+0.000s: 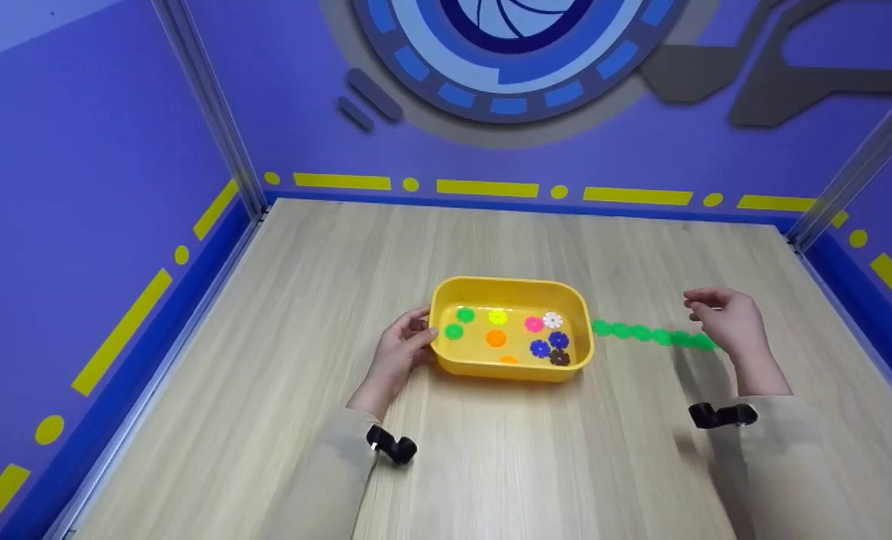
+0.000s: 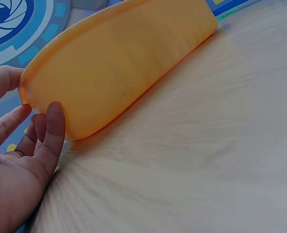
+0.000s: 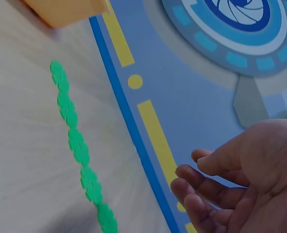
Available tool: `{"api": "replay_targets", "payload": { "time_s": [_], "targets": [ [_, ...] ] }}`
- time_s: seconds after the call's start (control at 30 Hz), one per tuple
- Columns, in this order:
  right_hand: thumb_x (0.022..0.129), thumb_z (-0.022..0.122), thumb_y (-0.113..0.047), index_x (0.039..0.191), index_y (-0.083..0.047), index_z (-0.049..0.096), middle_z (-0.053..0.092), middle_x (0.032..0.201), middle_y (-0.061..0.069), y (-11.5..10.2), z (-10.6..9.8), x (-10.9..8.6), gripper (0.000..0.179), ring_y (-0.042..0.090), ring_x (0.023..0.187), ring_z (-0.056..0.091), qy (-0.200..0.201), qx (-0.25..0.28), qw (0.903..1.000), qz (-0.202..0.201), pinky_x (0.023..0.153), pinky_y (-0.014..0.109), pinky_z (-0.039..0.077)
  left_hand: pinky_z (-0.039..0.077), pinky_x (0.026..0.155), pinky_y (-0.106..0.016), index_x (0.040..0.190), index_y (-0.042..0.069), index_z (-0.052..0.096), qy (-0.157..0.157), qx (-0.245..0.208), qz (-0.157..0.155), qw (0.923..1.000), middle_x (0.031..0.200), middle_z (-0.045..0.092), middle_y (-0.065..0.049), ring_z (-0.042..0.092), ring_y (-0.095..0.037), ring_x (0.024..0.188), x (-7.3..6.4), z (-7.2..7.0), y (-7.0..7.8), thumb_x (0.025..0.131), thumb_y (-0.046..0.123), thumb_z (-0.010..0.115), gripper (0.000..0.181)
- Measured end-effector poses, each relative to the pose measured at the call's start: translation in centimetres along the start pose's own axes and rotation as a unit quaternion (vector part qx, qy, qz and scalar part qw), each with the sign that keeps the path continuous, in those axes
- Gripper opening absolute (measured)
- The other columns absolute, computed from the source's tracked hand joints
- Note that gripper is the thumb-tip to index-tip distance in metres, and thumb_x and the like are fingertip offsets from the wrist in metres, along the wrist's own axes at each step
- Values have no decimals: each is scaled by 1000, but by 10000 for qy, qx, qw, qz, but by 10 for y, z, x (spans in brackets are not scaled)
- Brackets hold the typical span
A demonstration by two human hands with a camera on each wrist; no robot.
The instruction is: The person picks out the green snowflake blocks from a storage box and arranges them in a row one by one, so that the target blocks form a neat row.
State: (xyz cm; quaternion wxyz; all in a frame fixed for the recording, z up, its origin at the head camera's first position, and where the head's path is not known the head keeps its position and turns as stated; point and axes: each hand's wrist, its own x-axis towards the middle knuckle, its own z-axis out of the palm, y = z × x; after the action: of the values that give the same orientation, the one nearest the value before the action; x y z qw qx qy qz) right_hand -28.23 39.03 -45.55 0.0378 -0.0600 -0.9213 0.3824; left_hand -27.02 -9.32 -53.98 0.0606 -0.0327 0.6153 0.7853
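A yellow plastic basin [image 1: 512, 369] stands on the table with several small flower-shaped discs inside: green [image 1: 454, 331], yellow, orange [image 1: 496, 338], pink, white, blue and dark brown. My left hand [image 1: 398, 349] holds the basin's left end, thumb at the rim and fingers against the outer wall. In the left wrist view the left hand [image 2: 27, 145] touches the end of the basin [image 2: 119, 68]. To the basin's right lies a chain of linked green flower discs [image 1: 641, 333]. Over its right end hovers my right hand [image 1: 734, 326], fingers loosely bent and holding nothing.
The wood-grain table [image 1: 536, 457] is bordered by a blue back wall [image 1: 303, 135] and side walls with yellow markings. Metal posts [image 1: 217, 112] rise at the back corners. Black wrist cameras [image 1: 391, 444] sit on both sleeves.
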Motion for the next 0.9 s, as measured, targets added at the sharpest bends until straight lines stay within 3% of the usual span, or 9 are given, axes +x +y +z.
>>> {"api": "replay_targets", "payload": {
  "time_s": [0.53,0.9],
  "targets": [
    [105,58,-27,135,1,62,66,130,25,-51,29,-2,41,-5,89,64,-821,479,9938,-570,76,13,54,57,71,-24,144,1,54,-53,16,95,9999,111,57,-5,60,-13,89,1,0,0,96,5,66,50],
    [104,60,-24,136,-1,62,66,132,22,-91,61,1,39,32,112,66,-1728,551,9819,-547,84,22,59,58,72,-26,145,4,54,-88,58,87,9999,113,57,-6,62,-15,90,-1,0,0,97,7,66,49]
  ]
}}
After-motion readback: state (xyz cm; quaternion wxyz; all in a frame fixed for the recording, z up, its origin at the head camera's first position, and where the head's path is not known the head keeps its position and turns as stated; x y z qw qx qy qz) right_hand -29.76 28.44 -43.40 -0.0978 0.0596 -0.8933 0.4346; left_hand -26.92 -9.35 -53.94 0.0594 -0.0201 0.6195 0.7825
